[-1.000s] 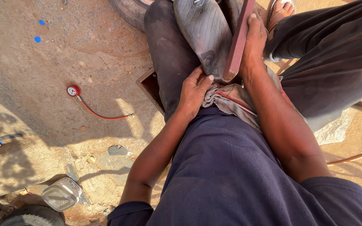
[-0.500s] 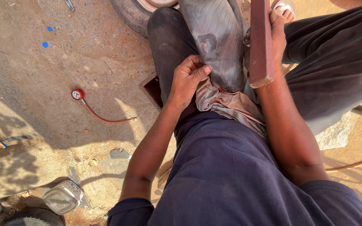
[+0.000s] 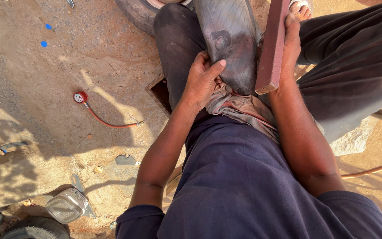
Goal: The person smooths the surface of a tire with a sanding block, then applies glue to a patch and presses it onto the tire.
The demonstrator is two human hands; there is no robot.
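In the head view, the person is sitting on sandy ground with a grey rubber inner tube point(image 3: 226, 40) lying along the lap between the thighs, where the legs are steadying it. The left hand point(image 3: 202, 79) is pressing on the near end of the tube, fingers curled and thumb stretched across the rubber, apparently pinning it flat against the crumpled rag point(image 3: 239, 108) that is bunched just beneath the hand. The right hand point(image 3: 293, 42) is gripping a reddish-brown wooden block point(image 3: 271, 46) and holding it upright just beside the tube's right edge; its lower end is hanging close to the rubber, though whether it is touching cannot be told. Beyond both hands, a tyre point(image 3: 140, 15) is lying on the ground near the top edge. Well to the left of the left hand, a red pressure gauge point(image 3: 81, 97) with its hose point(image 3: 109, 124) is resting on the dirt. Nearer the left elbow, a clear plastic container point(image 3: 67, 204) is sitting beside another tyre point(image 3: 34, 228). Right of the right forearm, a thin pipe point(image 3: 376, 168) is crossing the ground.
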